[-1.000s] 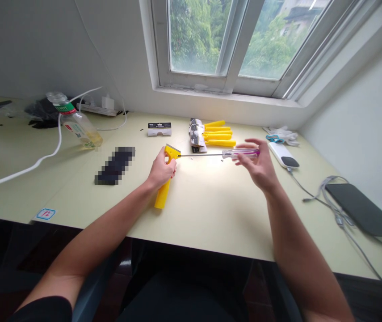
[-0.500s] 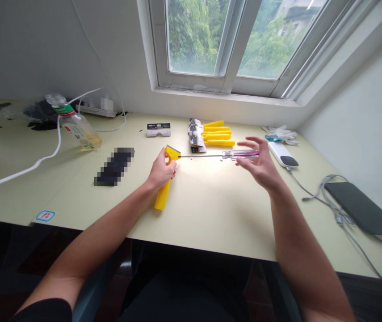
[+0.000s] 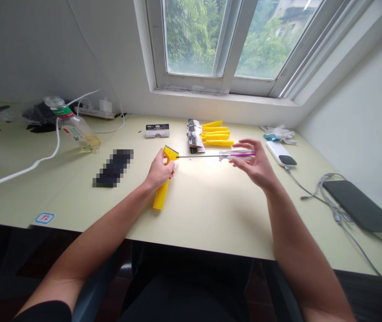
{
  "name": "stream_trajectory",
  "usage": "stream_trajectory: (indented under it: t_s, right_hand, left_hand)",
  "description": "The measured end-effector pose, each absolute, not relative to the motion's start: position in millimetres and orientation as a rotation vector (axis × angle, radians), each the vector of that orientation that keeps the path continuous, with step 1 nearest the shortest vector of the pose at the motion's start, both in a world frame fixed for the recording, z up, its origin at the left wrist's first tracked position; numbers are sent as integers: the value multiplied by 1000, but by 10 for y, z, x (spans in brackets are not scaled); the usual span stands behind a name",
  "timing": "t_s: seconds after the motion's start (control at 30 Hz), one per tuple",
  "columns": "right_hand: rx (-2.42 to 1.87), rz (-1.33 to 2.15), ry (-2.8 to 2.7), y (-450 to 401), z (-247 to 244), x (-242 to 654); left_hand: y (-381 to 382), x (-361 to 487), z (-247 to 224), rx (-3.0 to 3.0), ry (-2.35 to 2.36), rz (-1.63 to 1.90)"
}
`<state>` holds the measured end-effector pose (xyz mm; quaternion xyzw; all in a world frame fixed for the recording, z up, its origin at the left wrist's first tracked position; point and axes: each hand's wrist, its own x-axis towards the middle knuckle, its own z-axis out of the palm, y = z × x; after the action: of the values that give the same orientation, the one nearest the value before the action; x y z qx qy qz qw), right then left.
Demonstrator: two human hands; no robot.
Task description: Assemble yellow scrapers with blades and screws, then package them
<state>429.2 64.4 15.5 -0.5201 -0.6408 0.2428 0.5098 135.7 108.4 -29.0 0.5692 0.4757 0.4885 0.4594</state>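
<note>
My left hand [image 3: 159, 170] grips a yellow plastic scraper [image 3: 161, 195] around the upper handle, with the handle's lower end resting near the desk. My right hand [image 3: 254, 164] holds a screwdriver [image 3: 204, 156] by its clear handle with a purple stripe, between thumb and fingertips. The screwdriver lies nearly level, its thin steel shaft reaching left, with the tip at the scraper's head. The contact point is partly hidden by the head and too small to make out.
Several yellow scrapers and a printed packet [image 3: 195, 135] lie behind my hands. A small boxed pack [image 3: 157, 131] is to their left. A plastic bottle [image 3: 77, 129], a pixelated dark object [image 3: 113, 168], a white cable, a white remote-like device [image 3: 280, 154], and a dark tablet [image 3: 358, 206] sit on the desk.
My right hand has drawn slightly left and its fingers have closed closer around the screwdriver handle. The view has shifted slightly. My left hand and the scraper stay in about the same place.
</note>
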Motion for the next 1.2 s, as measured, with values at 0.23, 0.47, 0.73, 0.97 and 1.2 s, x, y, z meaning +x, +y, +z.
stream_trajectory:
  t_s: [0.23,0.47,0.73,0.97,1.2]
  right_hand:
    - [-1145,605,-1418,715,100,4284]
    - [-1151,644,-1545,759,-157,4008]
    - [-1261,407,-2235,713,-209,3655]
    - [-1527,347,-2249,1328,-286,3479]
    - [-1585,343,-2212,1532,-364,3306]
  left_hand:
    - [1170,1294,-197,1315,1168,1276]
    - [1274,1148,-60,868,995,1435]
    - [1142,1305,-72,832,918,1442]
    - [1114,1346,-145,696,906,1295]
    - [1048,1383,-111,842,879,1167]
